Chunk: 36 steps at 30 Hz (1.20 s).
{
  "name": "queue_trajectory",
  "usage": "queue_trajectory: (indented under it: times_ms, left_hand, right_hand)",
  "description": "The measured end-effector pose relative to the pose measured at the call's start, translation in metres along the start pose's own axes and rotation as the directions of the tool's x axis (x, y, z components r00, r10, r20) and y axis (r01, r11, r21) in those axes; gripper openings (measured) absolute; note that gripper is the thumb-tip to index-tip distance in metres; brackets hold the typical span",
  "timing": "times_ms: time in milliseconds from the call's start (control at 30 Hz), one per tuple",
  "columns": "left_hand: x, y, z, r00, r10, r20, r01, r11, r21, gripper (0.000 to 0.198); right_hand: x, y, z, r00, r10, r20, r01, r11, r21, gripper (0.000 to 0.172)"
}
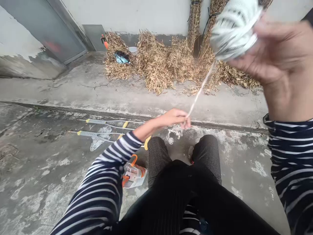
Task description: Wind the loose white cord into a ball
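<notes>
1. Since the white cord ball (234,34) is wound in many layers, it will probably feel light and a little springy, giving under a squeeze rather than cracking.
2. It is held up in the air, above the raised step (85,96), with the right hand (276,54) clasped around its side; blur hides exactly how the fingertips sit.
3. From the ball's lower side, 1 strand (201,86) slants down to the left hand (175,118), whose thumb and fingers are pinched together on it, above the step's front edge.
4. Being straight between the 2 hands, the strand is likely under slight tension; slack, it should go limp, and it looks smooth enough to slide through a loose pinch.
5. A broad palm grip around the ball's middle seems safest, as outer turns could slip off if only an end were held.
6. For the strand, thumb and fingertips suffice.
7. Some loose cord (170,140) lies on the floor (49,182) near the step's front edge, beyond the knees (157,147); it looks floppy and tangle-prone, with its loops easiest to grasp.
</notes>
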<state>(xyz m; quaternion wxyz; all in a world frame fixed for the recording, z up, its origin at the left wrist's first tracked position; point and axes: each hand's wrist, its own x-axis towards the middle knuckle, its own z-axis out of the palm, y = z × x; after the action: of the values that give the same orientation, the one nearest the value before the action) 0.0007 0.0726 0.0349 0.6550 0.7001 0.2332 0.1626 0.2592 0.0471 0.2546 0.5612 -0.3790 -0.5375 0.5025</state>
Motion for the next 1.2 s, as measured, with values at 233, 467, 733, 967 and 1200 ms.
queue_trajectory:
  times_ms: [233, 467, 733, 967, 1200]
  left_hand:
    - [0.036, 0.001, -0.110, 0.605, 0.144, -0.783, -0.097, 0.990, 0.107, 0.018]
    - [0.091, 0.012, 0.015, 0.979, 0.103, -0.175, -0.106, 0.994, -0.013, 0.017]
    - [-0.015, 0.001, 0.005, 0.990, 0.008, -0.139, -0.012, 0.999, -0.031, 0.055]
    - [0.003, 0.022, 0.000, 0.991, 0.034, -0.131, -0.060, 0.979, -0.197, 0.050]
    - [0.009, 0.025, -0.014, 0.919, 0.024, -0.393, -0.159, 0.936, -0.314, 0.037]
  right_hand:
    - [-0.005, 0.027, 0.033, 0.995, -0.040, 0.095, 0.022, 0.983, 0.183, 0.032]
    - [0.030, 0.008, 0.018, 0.987, -0.152, 0.058, 0.158, 0.979, -0.125, 0.045]
    - [0.027, 0.103, -0.031, 0.995, -0.095, -0.041, 0.035, 0.685, -0.728, 0.054]
    - [0.020, 0.197, -0.024, 0.917, -0.336, 0.216, 0.338, 0.362, -0.869, 0.047]
    - [-0.007, 0.204, -0.027, 0.958, -0.067, 0.280, 0.247, 0.691, -0.680, 0.049]
